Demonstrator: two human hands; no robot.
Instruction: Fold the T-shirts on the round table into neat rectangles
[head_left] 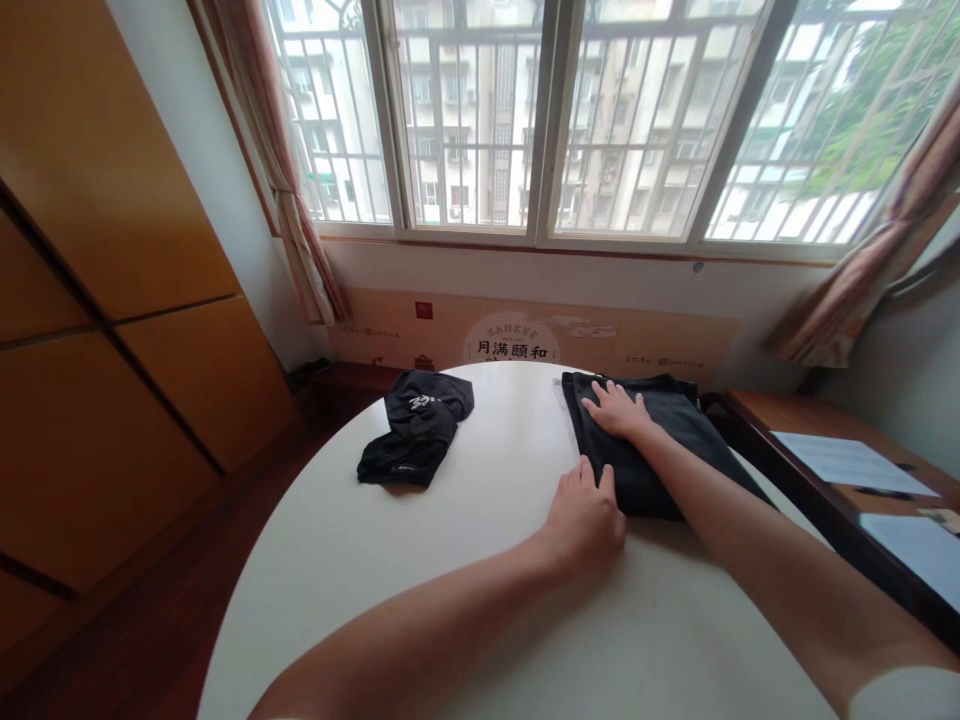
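Observation:
A folded black garment (626, 480) lies on the right part of a round white table (420, 530). My right hand (616, 410) rests flat on top of it, fingers spread. My left hand (585, 515) sits at the garment's near left edge, its fingertips against the black cloth, and grips nothing that I can see. A second black garment (416, 430), crumpled and bearing a white print, lies further left on the table, out of reach of both hands' fingers.
A dark-edged wooden desk (825, 470) with white papers (851, 462) stands right of the table. Wooden wardrobe doors (112, 380) fill the left side. Behind the table are a printed wall panel (517, 340) and a barred window (517, 120) with curtains.

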